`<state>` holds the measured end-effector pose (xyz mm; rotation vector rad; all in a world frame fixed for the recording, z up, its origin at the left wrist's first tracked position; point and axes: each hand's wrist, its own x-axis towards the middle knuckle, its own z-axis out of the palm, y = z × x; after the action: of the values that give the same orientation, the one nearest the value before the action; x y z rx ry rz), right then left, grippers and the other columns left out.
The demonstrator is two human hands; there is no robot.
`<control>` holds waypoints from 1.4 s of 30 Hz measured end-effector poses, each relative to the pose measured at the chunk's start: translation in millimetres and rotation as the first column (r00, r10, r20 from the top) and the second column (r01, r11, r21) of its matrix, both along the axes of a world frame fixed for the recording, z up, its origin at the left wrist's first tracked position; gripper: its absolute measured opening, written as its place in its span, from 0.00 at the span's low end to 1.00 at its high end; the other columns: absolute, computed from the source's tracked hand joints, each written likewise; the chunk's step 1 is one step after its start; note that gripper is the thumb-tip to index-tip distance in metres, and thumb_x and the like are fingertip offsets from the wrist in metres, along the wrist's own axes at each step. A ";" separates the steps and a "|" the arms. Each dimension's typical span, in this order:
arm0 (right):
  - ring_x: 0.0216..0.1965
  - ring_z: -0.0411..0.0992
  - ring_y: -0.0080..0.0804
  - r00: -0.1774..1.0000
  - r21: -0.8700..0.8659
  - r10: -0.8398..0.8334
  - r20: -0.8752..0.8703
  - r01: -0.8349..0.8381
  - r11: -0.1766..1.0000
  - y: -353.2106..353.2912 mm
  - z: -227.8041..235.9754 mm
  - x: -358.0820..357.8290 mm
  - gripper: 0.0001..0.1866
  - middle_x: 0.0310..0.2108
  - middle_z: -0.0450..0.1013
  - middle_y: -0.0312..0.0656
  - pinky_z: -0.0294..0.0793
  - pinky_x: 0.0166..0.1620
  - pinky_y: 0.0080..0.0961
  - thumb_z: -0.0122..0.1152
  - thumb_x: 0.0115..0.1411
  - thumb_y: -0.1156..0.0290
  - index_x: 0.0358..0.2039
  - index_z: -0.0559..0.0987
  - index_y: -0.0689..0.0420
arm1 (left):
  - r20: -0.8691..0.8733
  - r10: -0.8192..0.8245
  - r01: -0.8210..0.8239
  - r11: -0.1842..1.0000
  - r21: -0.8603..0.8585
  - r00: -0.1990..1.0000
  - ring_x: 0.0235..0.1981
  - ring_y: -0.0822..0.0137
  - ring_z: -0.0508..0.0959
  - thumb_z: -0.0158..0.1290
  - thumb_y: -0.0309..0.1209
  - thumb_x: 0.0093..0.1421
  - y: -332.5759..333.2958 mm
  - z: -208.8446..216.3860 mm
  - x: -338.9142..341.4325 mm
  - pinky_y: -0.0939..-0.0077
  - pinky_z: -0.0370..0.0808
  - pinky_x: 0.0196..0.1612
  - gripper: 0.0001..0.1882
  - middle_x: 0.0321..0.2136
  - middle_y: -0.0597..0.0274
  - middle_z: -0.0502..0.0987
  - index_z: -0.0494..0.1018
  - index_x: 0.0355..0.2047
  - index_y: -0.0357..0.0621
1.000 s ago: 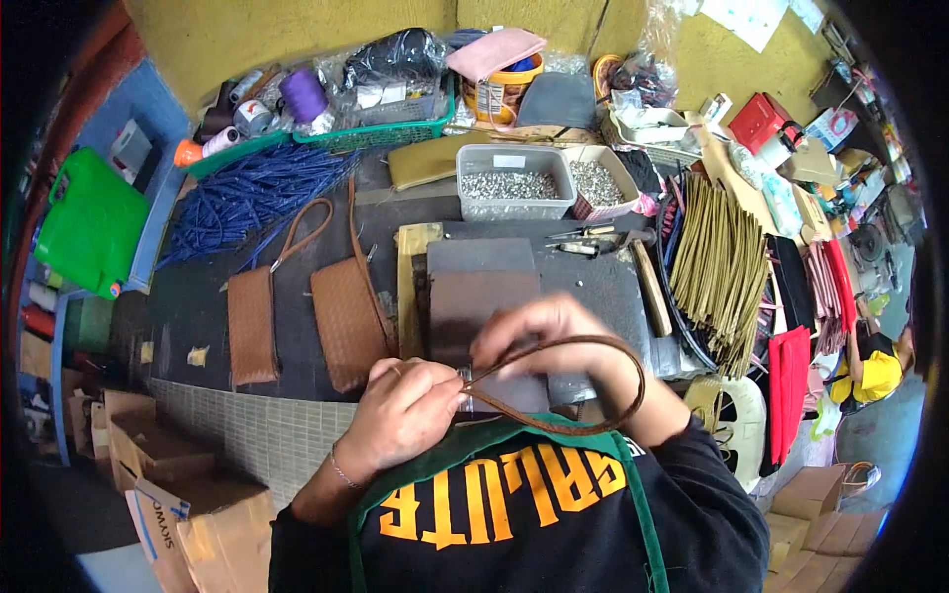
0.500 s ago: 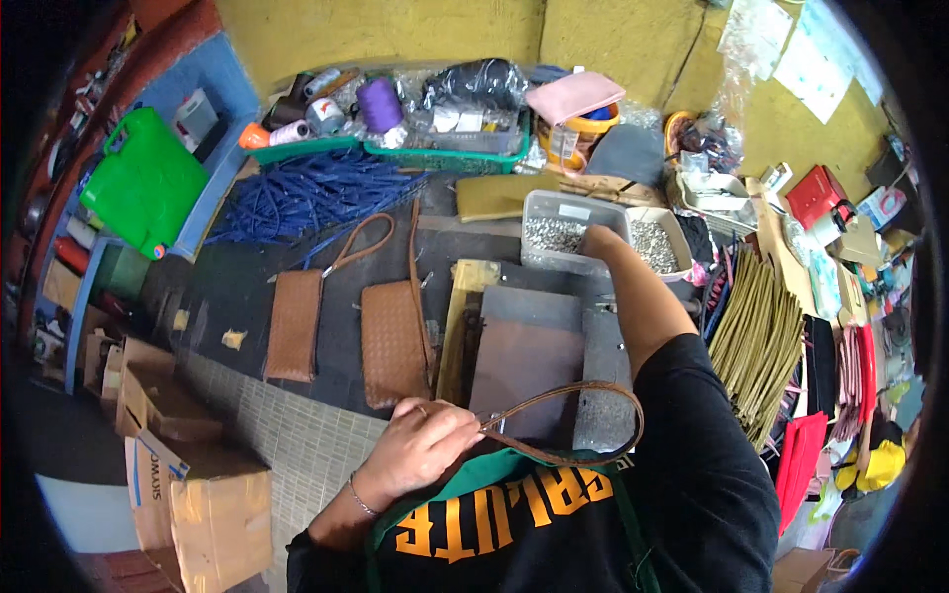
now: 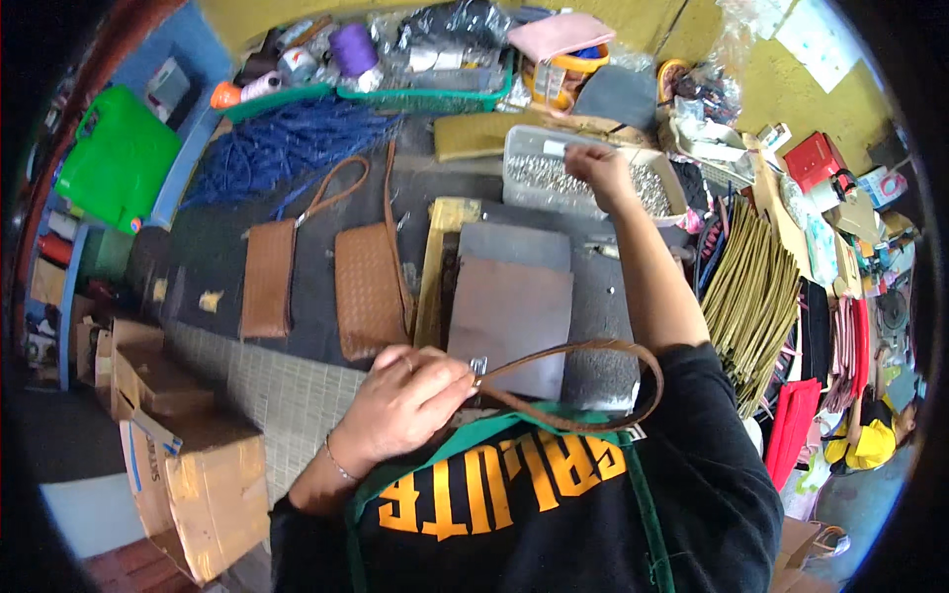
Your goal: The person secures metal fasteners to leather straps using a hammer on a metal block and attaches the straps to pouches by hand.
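My left hand (image 3: pixel 410 400) pinches the end of a thin brown leather strap (image 3: pixel 657 376), whose loop stretches out to the right in front of my chest. Small metal hardware (image 3: pixel 478 366) shows at the strap's pinched end. Reaching far forward, my right hand (image 3: pixel 603 176) is closed above a clear plastic bin (image 3: pixel 514 193) of small silvery metal pieces (image 3: pixel 544 175); whatever its fingers hold is too small to make out. Two brown woven pouches with straps lie left of centre, one pouch (image 3: pixel 269 282) farther left and the other pouch (image 3: pixel 374 292) nearer the middle.
A dark flat board (image 3: pixel 509 316) lies before me. Beside the bin stands a second container (image 3: pixel 677 193) of metal pieces. Blue strips (image 3: pixel 287 153) and a green tray (image 3: pixel 435 102) lie behind the pouches. Olive strips (image 3: pixel 756 296) are stacked at right; a cardboard box (image 3: pixel 217 494) stands lower left.
My right hand has come up from inside the bin to above it, fingers now in sight. My left hand still holds the strap. The view has shifted slightly.
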<state>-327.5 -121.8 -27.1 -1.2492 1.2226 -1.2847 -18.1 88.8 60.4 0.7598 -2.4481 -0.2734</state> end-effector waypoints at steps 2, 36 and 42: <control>0.24 0.68 0.21 0.945 0.061 -0.022 0.326 0.002 0.998 53.2 43.3 46.7 0.02 0.20 0.70 0.37 0.69 0.30 0.16 0.55 0.48 0.78 0.23 0.74 0.62 | 0.016 -0.024 0.025 0.998 -0.057 1.000 0.33 0.70 0.70 0.49 0.27 0.45 -1.5 2.6 -0.6 0.76 0.61 0.38 0.08 0.30 0.68 0.68 0.72 0.28 0.42; 0.30 0.68 0.23 0.822 -0.080 0.442 0.359 -0.445 0.892 242.8 49.7 107.8 0.06 0.28 0.69 0.41 0.68 0.32 0.13 0.55 0.47 0.81 0.28 0.77 0.62 | -0.074 -0.259 0.261 0.965 0.014 0.963 0.29 0.65 0.73 0.56 0.22 0.36 0.0 8.4 -11.7 0.73 0.68 0.32 0.12 0.26 0.62 0.71 0.73 0.25 0.37; 0.30 0.68 0.23 0.825 -0.172 0.443 0.351 -0.408 0.897 244.7 43.0 109.8 0.08 0.28 0.68 0.40 0.68 0.33 0.14 0.54 0.48 0.81 0.30 0.76 0.61 | -0.102 -0.264 0.267 0.963 0.022 0.959 0.29 0.65 0.73 0.57 0.23 0.36 -1.7 5.9 -12.8 0.73 0.68 0.32 0.11 0.25 0.62 0.71 0.72 0.24 0.37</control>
<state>-217.6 122.9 15.9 -1.1788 0.5660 -1.1798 -30.9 87.1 66.3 0.4189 -2.4545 -0.4466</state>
